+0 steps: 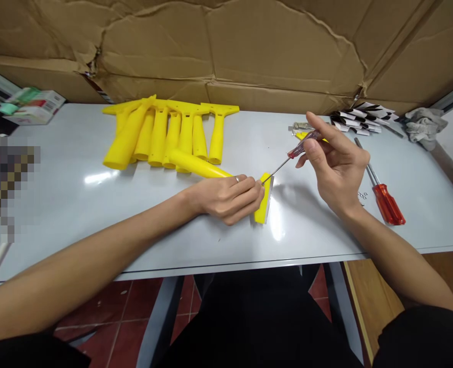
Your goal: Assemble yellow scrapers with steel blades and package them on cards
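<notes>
My left hand point(232, 199) is closed around the neck of a yellow scraper point(264, 207); its handle points to the upper left and a metal blade edge shows along its right side. In my right hand point(336, 166) is a small screwdriver point(298, 148) with a clear reddish handle, gripped between thumb and fingers. Its thin shaft slants down to the left, the tip meeting the scraper's head beside my left fingertips. The exact spot under the tip is partly hidden by the fingers.
Several yellow scraper handles point(159, 133) lie in a row at the back. Rightward are a red-handled screwdriver point(388, 204), small metal pieces point(362, 196), black-and-white strips point(360, 120) and a grey cloth point(426, 127). A small box point(42, 107) stands far left, before the cardboard point(219, 46).
</notes>
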Available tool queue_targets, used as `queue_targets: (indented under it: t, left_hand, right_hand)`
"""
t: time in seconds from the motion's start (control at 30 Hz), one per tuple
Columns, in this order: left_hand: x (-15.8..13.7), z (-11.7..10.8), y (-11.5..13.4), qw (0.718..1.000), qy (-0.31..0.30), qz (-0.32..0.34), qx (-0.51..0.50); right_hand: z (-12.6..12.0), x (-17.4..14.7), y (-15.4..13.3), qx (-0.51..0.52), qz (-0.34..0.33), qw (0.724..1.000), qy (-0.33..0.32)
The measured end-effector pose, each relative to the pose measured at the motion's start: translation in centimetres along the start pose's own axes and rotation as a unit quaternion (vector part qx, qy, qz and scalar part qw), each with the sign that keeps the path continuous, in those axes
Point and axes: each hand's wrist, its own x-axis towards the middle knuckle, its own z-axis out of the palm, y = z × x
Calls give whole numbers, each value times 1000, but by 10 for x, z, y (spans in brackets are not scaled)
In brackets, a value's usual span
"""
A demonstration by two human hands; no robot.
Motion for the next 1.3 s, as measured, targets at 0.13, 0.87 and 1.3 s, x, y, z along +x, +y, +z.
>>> queue_targets:
  t: [0.13,0.87,1.3]
  left_hand:
    - [1,0,1,1000,12,-1,-15]
    - [-2,2,-4,762,184,345,515]
    - [-1,3,-5,764,187,350,509]
  right_hand:
    - [0,-1,0,-13,4,1000,-4]
    - [2,8,2,-25,-202,978,42]
    - [9,6,5,-20,-181,980,82]
